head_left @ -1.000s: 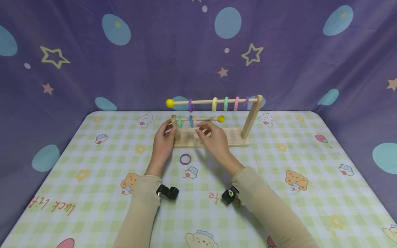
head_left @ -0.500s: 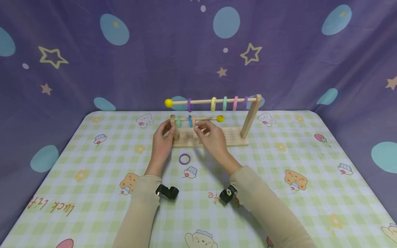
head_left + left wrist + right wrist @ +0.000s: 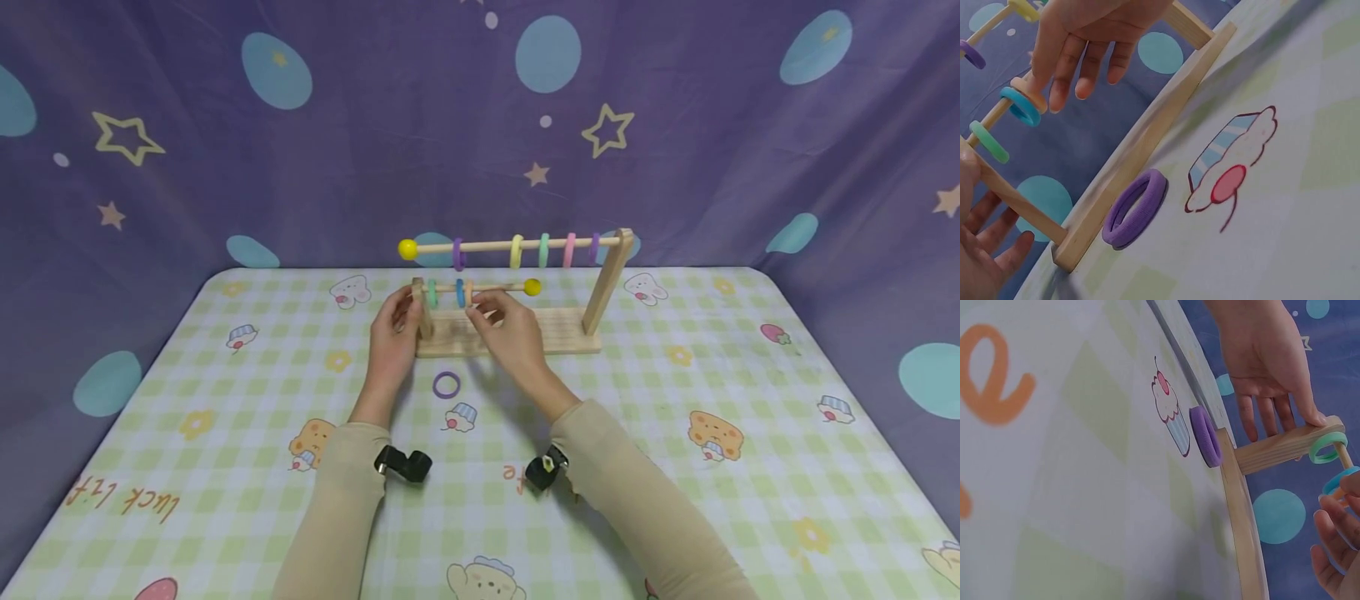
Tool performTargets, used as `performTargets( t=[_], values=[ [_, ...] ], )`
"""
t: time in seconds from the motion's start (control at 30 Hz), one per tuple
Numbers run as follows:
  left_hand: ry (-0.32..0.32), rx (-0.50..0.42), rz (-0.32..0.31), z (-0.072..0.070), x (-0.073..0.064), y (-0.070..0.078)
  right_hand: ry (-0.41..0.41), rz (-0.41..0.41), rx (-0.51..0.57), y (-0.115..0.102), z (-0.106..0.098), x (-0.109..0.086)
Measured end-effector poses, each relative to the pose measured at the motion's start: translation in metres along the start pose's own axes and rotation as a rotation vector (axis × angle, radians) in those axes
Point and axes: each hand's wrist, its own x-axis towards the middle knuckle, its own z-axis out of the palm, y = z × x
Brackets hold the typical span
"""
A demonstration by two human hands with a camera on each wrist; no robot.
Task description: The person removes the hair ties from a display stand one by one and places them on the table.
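A wooden stand [image 3: 517, 337] holds two rods. My left hand [image 3: 393, 329] grips its short left post [image 3: 1285, 447], thumb on the near side and fingers behind. On the lower rod hang a mint green hair tie [image 3: 432, 293], a blue hair tie [image 3: 461, 292] and an orange hair tie [image 3: 468, 292]. The orange one touches the blue one. My right hand [image 3: 513, 333] pinches the orange hair tie between thumb and index finger, its other fingers loose in the left wrist view. A purple hair tie [image 3: 1135, 209] lies on the cloth before the stand.
Several hair ties, among them a yellow one [image 3: 516, 252] and a pink one [image 3: 569, 250], hang on the upper rod [image 3: 487, 247]. Yellow balls cap the rod ends, the lower one [image 3: 532, 287] close above my right hand. A tall post [image 3: 609, 283] rises at right.
My right hand has shifted slightly left against the orange hair tie. The left hand stays on the post. The whole head view has moved a little.
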Motion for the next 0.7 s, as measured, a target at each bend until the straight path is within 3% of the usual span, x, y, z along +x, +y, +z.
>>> performTargets(
  t=[0.13,0.37,0.5,0.7],
  values=[
    [-0.018,0.006,-0.034,0.000,-0.010,0.023,-0.009,0.020,-0.005,-0.001,0.001,0.000],
    [-0.019,0.029,-0.041,0.000,-0.012,0.029,-0.004,0.019,-0.013,-0.002,0.002,0.002],
    [-0.022,0.035,-0.044,0.000,-0.009,0.025,0.013,0.024,-0.026,-0.001,0.002,0.003],
    [-0.013,0.013,-0.025,-0.001,0.002,-0.003,0.048,0.023,-0.038,0.000,-0.001,0.003]
  ],
)
